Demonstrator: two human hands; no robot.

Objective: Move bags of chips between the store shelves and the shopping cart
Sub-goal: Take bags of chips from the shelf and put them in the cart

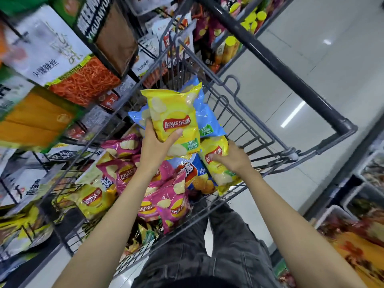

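Observation:
My left hand (pixel 156 144) grips a yellow Lay's chip bag (pixel 174 115) and holds it lifted above the wire shopping cart (pixel 247 129). My right hand (pixel 232 157) grips a second yellow Lay's bag (pixel 222 173) that lies against the cart's right side. Inside the cart lie several pink Lay's bags (pixel 133 173), a light blue bag (pixel 207 119), a dark blue bag (pixel 191 169) and another yellow bag (pixel 93 196). The lifted bag hides part of the light blue one.
Store shelves (pixel 52 65) packed with snack packets stand close on the left. The cart's dark handle bar (pixel 286 73) crosses the upper right. More snack goods (pixel 353 242) sit at the lower right. A pale tiled floor (pixel 332 59) lies to the right.

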